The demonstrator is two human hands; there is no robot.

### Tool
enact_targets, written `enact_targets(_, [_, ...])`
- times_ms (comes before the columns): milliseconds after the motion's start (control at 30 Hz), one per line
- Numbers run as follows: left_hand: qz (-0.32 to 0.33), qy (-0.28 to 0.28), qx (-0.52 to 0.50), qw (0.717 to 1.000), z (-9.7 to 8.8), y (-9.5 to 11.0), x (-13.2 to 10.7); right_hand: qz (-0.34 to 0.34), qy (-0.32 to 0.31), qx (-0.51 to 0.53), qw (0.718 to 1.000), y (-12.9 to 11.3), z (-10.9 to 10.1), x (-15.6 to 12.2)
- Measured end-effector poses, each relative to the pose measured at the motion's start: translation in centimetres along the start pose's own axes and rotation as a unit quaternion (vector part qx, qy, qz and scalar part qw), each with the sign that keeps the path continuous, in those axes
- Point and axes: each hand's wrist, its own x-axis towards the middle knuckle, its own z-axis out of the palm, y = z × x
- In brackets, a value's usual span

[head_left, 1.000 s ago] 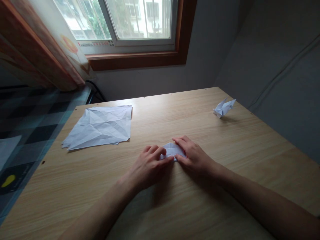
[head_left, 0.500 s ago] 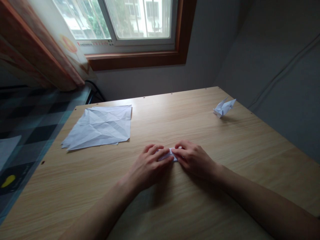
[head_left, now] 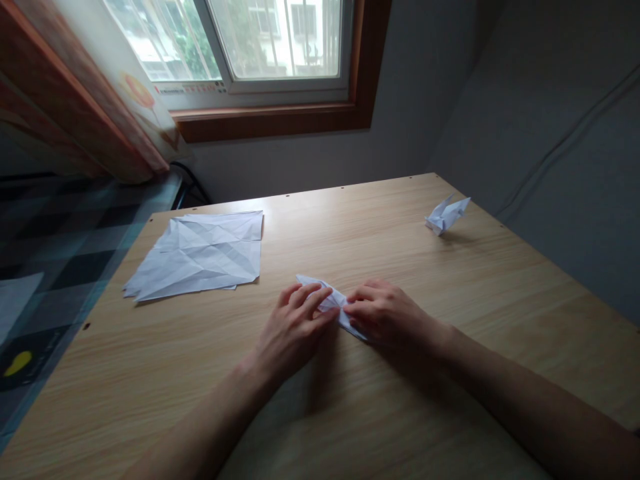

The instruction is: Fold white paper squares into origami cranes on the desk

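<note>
A narrow folded piece of white paper (head_left: 353,327) lies slantwise on the wooden table (head_left: 380,427), one pointed end toward the upper left. My left hand (head_left: 299,327) is closed on its left part, fingers bent over it and thumb along the near edge. Closed on the right part is my right hand (head_left: 393,313), thumb and fingertips pinching near the middle. The fingers of both hands hide much of the paper.
Creased white sheets (head_left: 215,257) lie stacked at the table's far left. A folded paper figure (head_left: 447,215) with pointed tips stands at the far right. Beyond the table are a window (head_left: 285,40), a curtain (head_left: 75,87) and a bed with a checked cover (head_left: 65,227).
The folded paper has turned from nearly level to slanted, its left tip now up and showing beyond my left fingers, its right end lower. My left hand has shifted slightly left.
</note>
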Motion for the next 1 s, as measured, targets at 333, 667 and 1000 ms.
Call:
enact_targets(333, [0.031, -0.024, -0.032, 0.999, -0.1, -0.2, 0.2, 0.060, -0.016, -0.003, 0.998, -2.0, 0.0, 0.0])
enact_targets(667, [0.018, 0.011, -0.057, 0.998, 0.0, 0.0, 0.2, 0.016, 0.009, 0.020, 1.000, -0.9, 0.8, -0.2])
enact_targets(1000, [-0.060, -0.002, -0.097, 0.993, 0.7, -0.5, 0.0, 0.080, 0.024, 0.024, 0.996, -1.3, 1.4, 0.1])
